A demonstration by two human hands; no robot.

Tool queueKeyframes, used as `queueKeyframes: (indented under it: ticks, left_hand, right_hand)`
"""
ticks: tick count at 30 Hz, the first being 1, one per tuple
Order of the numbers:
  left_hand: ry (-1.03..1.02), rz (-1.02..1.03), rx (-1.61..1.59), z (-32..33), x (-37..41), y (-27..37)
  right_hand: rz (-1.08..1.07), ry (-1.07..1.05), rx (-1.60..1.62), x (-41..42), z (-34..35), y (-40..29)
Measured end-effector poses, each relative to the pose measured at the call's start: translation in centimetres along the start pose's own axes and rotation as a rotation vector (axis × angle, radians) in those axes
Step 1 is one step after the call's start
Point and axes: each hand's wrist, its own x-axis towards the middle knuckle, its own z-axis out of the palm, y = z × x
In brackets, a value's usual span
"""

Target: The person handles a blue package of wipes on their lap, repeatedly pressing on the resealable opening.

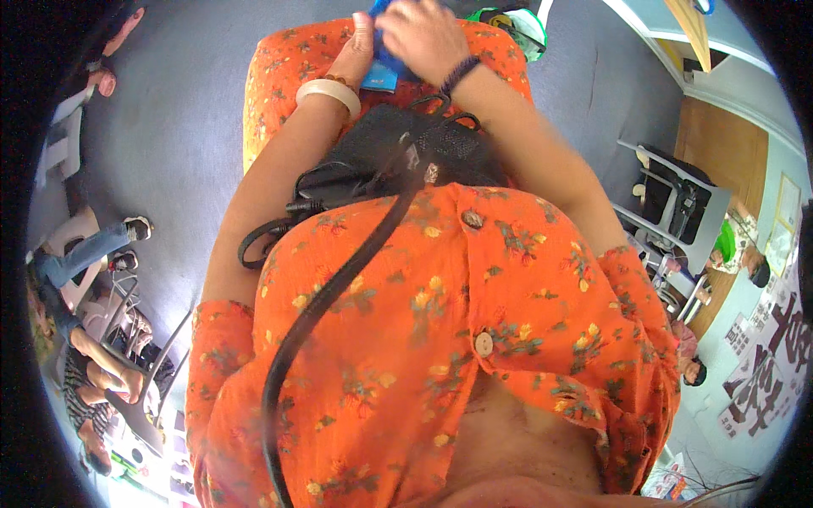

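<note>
A blue packet or folded cloth [383,47] lies between my hands above my lap, partly cut off by the top of the view. My left hand [356,51], below a white bangle, holds its left side with the thumb raised along it. Over its right side lies my right hand [424,41], fingers bent and slightly blurred, a dark hair tie at the wrist. Whether those fingers grip it or only touch it is hidden. Below the hands a light-blue card or flap [380,77] bearing writing sticks out.
On my lap, draped in orange floral cloth [273,82], rests a black bag [375,143] with cables. A black cable [330,295] runs up my chest. Beyond my knees is a green-edged bag [530,32] on the grey floor [184,114]. Seated people and chairs [711,203] flank both sides.
</note>
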Motion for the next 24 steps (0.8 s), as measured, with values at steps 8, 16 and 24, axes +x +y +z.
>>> queueKeyframes:
  ticks: [8, 16, 24]
  left_hand:
    - [0.082, 0.446, 0.185, 1.0, -0.9, -0.4]
    - [-0.075, 0.809, 0.31, 2.2, -2.2, 0.9]
    - [-0.084, 0.518, -0.066, 1.4, -0.9, -0.2]
  right_hand:
    - [0.316, -0.277, 0.274, 8.0, 0.3, 5.8]
    - [0.456, -0.52, 0.895, 4.6, 5.7, 13.7]
    - [0.724, 0.12, 1.869, 0.1, 8.9, 10.0]
